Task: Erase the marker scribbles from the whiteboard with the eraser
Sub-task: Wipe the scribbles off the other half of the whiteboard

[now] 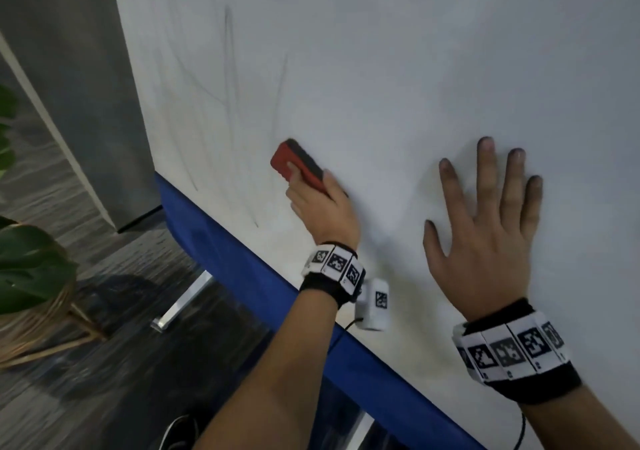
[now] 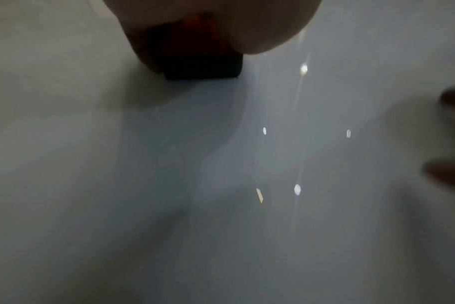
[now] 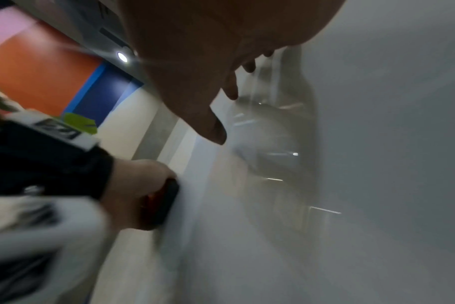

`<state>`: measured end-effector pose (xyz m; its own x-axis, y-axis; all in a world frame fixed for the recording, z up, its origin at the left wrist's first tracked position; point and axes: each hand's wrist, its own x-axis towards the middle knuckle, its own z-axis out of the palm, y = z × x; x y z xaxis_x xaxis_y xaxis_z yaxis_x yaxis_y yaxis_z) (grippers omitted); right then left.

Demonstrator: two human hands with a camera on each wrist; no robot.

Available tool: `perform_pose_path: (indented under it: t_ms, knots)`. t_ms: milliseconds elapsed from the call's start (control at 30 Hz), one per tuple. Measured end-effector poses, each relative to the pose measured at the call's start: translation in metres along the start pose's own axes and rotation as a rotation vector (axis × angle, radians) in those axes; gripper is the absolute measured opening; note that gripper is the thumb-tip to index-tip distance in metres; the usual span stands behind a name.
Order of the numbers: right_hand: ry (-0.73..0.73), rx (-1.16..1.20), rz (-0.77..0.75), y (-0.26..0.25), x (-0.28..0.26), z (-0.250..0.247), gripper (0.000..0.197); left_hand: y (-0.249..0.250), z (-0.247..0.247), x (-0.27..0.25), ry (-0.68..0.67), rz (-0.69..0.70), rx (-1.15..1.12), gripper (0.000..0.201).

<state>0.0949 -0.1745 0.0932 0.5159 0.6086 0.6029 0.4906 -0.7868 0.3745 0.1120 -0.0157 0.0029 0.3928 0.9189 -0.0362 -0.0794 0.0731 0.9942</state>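
A large whiteboard (image 1: 398, 68) with a blue lower frame fills most of the head view. Faint grey marker scribbles (image 1: 230, 78) run across its left part. My left hand (image 1: 318, 203) grips a red eraser (image 1: 299, 163) with a dark felt face, pressed to the board just right of the scribbles. The eraser (image 2: 203, 61) shows under my palm in the left wrist view, and the eraser (image 3: 161, 203) also appears in the right wrist view. My right hand (image 1: 485, 227) lies flat on the board with fingers spread, to the right of the eraser.
The board's blue frame (image 1: 242, 276) runs diagonally below my arms. A metal foot (image 1: 183, 304) of the stand rests on the dark floor. A potted plant (image 1: 31, 269) in a woven basket stands at the left. A grey pillar (image 1: 79, 85) rises behind the board's left edge.
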Motion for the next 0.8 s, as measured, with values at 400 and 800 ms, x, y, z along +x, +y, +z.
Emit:
perform_pose_path:
  t_ms: [400, 800]
  knots:
    - [0.079, -0.046, -0.017, -0.014, 0.117, -0.054, 0.073, 0.095, 0.003, 0.06, -0.038, 0.448, -0.1, 0.06]
    - [-0.038, -0.066, -0.136, -0.031, 0.058, 0.006, 0.075, -0.16, -0.023, 0.042, 0.095, -0.255, 0.077, 0.055]
